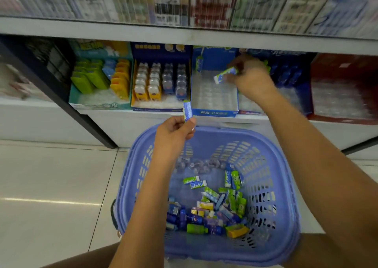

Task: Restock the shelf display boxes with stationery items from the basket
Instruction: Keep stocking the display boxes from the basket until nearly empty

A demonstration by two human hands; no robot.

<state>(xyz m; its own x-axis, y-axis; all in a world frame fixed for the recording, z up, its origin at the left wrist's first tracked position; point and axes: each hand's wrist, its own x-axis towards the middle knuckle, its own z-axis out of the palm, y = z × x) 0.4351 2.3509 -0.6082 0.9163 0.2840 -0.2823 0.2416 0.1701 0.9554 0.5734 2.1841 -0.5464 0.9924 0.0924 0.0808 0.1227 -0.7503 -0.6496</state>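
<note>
— Stationery packs (214, 206) lie heaped loose in the lilac basket (286, 186), bottom centre. Light little cartons, I'd say?
— Stiff card with a slick wrap, easily crushed; best pinched across the long sides. At mid-frame the left hand (176, 133) pinches a blue pack (187, 112) upright above the rim.
— And farther up?
— Right hand (253, 79) pinches a green-and-white pack (225, 75) by one end, over the nearly bare blue display box (214, 112), upper right of centre.
</note>
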